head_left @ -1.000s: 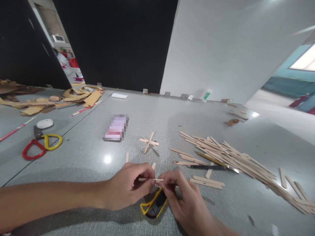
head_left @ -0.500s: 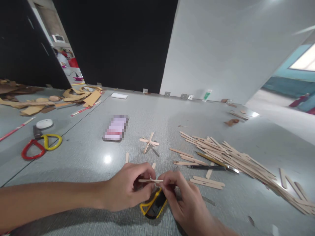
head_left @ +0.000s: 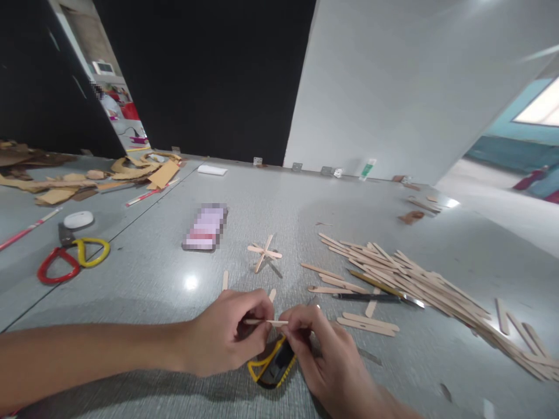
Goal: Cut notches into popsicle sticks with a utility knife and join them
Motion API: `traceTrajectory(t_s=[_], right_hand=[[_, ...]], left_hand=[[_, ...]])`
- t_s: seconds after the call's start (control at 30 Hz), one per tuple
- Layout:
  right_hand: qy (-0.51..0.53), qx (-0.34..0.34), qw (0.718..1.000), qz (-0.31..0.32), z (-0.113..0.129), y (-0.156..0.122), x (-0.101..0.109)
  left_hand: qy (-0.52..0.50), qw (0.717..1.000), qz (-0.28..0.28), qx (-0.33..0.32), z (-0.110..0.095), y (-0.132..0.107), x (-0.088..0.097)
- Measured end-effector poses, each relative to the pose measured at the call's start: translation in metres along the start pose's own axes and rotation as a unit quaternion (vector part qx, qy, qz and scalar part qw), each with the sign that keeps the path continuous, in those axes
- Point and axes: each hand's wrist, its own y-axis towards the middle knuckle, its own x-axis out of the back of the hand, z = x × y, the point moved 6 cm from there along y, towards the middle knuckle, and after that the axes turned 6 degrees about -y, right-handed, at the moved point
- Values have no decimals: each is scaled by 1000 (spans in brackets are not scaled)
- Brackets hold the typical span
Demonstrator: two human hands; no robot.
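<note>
A wooden craft stick (head_left: 278, 323) spans the gap between my hands. My left hand (head_left: 231, 334) pinches its left part with thumb and fingers, and my right hand (head_left: 329, 355) pinches the right end. Both fists hide parts of it. Just below, a yellow and black utility knife (head_left: 276, 368) lies on the table, its upper end partly covered by my right hand. Beyond my fingers sits a star of crossed craft sticks (head_left: 264, 253). Another craft stick (head_left: 225, 280) pokes out behind my left hand.
A heap of craft sticks (head_left: 419, 282) spreads to the right, with a black pen (head_left: 367, 297) beside it. Left of centre lies a phone (head_left: 205, 227). Scissors (head_left: 59, 266), a white case (head_left: 78, 219) and cardboard scraps (head_left: 70, 185) are at far left.
My left fingertips have closed further over the middle of the craft stick, so a shorter span shows between the hands. Everything else on the table stays in place.
</note>
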Motion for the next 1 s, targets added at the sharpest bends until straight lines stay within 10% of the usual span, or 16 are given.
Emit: traceTrajectory(t_s=[1.0], right_hand=[[-37, 56, 998, 16, 10, 0, -2]], left_hand=[[24, 1000, 16, -10, -5, 1, -2]])
